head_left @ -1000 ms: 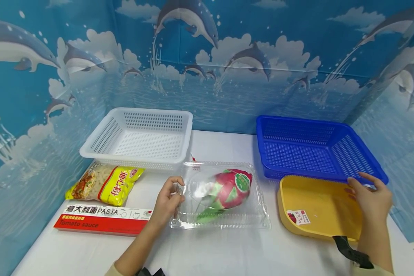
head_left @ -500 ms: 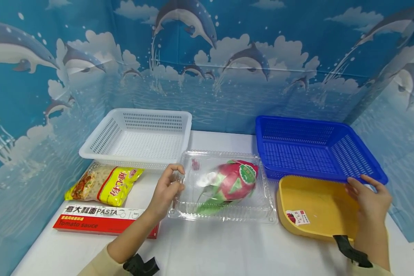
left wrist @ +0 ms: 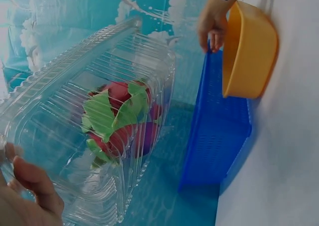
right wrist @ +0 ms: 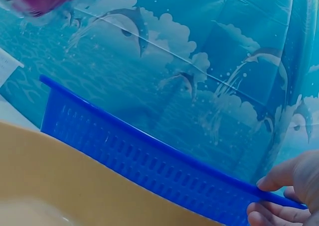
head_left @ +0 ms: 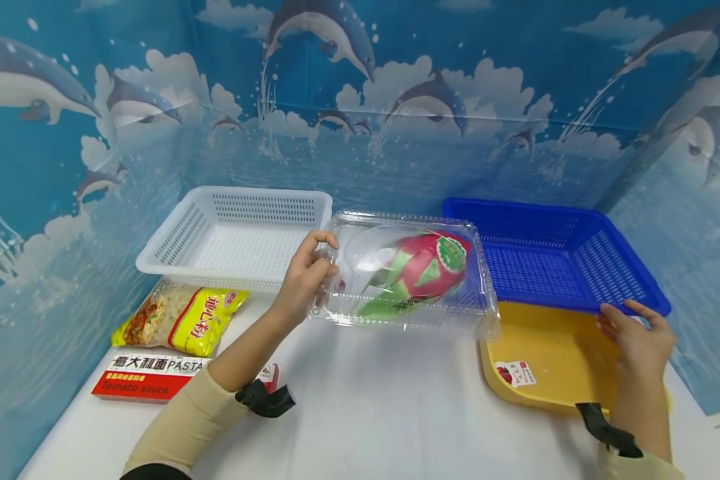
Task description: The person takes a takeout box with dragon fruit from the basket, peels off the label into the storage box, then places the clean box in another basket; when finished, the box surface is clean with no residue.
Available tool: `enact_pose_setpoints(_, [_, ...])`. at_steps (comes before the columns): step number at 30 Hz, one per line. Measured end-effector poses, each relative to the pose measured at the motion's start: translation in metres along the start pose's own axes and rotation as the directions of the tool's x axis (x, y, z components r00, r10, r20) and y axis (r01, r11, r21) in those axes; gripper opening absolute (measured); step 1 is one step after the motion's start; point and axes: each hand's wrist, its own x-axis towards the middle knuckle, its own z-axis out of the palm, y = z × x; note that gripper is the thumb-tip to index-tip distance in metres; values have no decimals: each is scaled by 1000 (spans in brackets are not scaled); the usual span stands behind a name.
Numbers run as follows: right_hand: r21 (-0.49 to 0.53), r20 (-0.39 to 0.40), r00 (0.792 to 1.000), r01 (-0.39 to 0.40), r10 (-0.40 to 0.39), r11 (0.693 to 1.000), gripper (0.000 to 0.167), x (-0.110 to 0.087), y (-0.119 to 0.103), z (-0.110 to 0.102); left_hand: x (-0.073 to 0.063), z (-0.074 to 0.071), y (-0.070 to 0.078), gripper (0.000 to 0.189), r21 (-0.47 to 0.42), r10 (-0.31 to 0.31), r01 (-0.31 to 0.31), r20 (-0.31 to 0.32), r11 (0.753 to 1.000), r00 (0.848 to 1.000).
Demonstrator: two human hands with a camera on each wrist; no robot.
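My left hand (head_left: pixel 305 277) grips the left edge of a clear plastic clamshell box (head_left: pixel 351 233), thumb toward me. Inside lies a dragon fruit (head_left: pixel 425 270) with a round green label. In the head view the box is raised above the table, its right part overlapping the blue basket (head_left: pixel 531 223). The left wrist view shows the box (left wrist: pixel 45 136) tilted, with the thumb (left wrist: pixel 37 181) at its edge. At the right, my right hand (head_left: pixel 642 340) pinches the front right rim of the blue basket. Its thumb and fingers straddle that rim (right wrist: pixel 199 166) in the right wrist view.
A yellow basin (head_left: pixel 534 393) stands before the blue basket, partly under the right forearm. At the back left is a white basket (head_left: pixel 234 275). In front of it lie a yellow noodle bag (head_left: pixel 183 323) and a red-and-white pasta box (head_left: pixel 138 388). A dolphin-print curtain (head_left: pixel 360 153) stands behind.
My left hand has lifted the clamshell box with the dragon fruit up, away from me and slightly right. The right hand has stayed at the blue basket's rim.
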Motion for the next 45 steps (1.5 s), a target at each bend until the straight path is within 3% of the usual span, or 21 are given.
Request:
enact_pose_setpoints(7, [8,0,1000,-7,7,1000,52,0,-1,-1,36,18,1,26,-71,-3,6,50,997,999])
enact_pose_setpoints(15, [-33,-9,1000,-19,19,999,50,-2,-2,-3,66,52,-8,23,-144,2,18,138,989,990])
enact_pose_setpoints(22, [-27,-13,1000,-23,23,999,53,-2,-1,0,87,78,-17,21,-150,-20,45,165,988,986])
enact_pose_setpoints(32, [1,-2,1000,-13,13,1000,54,2,1,-2,122,112,-19,20,-169,-6,34,166,985,986])
enact_pose_setpoints(38, [-6,-10,1000,-18,18,1000,54,2,2,-3,136,126,-29,20,-218,-6,46,185,975,983])
enact_pose_setpoints(45, [10,0,1000,-4,4,1000,53,2,1,-1,141,146,-49,20,-263,-13,58,170,963,985])
